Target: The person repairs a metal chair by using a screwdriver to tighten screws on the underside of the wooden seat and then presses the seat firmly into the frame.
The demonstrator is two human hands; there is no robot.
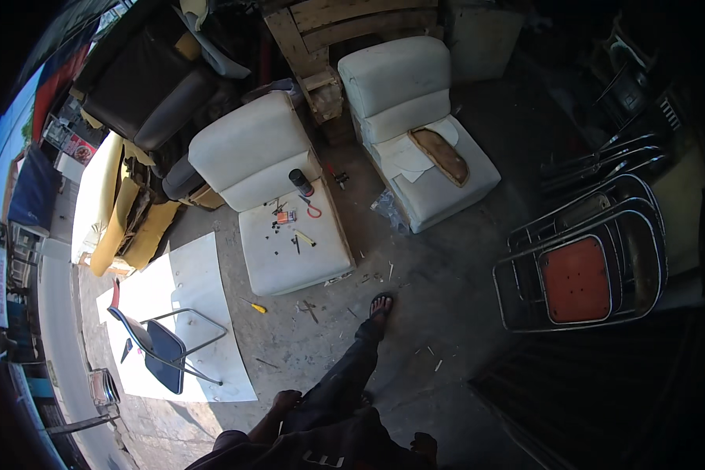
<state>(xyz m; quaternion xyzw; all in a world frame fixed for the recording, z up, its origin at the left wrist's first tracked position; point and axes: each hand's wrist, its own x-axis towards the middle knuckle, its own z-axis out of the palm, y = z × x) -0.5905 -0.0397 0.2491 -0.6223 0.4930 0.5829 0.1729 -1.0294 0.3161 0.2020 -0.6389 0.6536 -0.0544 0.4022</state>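
My left hand (287, 399) hangs beside my left thigh, its fingers loosely curled, with nothing seen in it. My right hand (424, 442) is a dark shape low at the right of my body; its fingers are lost in shadow. Neither hand touches any of the things around. Ahead stands a pale armless chair (290, 243), with a black spray can (300, 182), a red-handled tool (313, 209), a small orange box (287, 217), a yellow-handled tool (305, 238) and several small dark bits on its seat. A yellow-handled screwdriver (254, 306) lies on the floor.
A second pale chair (427, 133) bears a brown-edged pad (441, 157). A blue folding chair (166, 354) lies on a white sheet (204, 274) at left. Folded metal chairs (576, 278) lean at right. Scraps litter the floor around my foot (381, 305).
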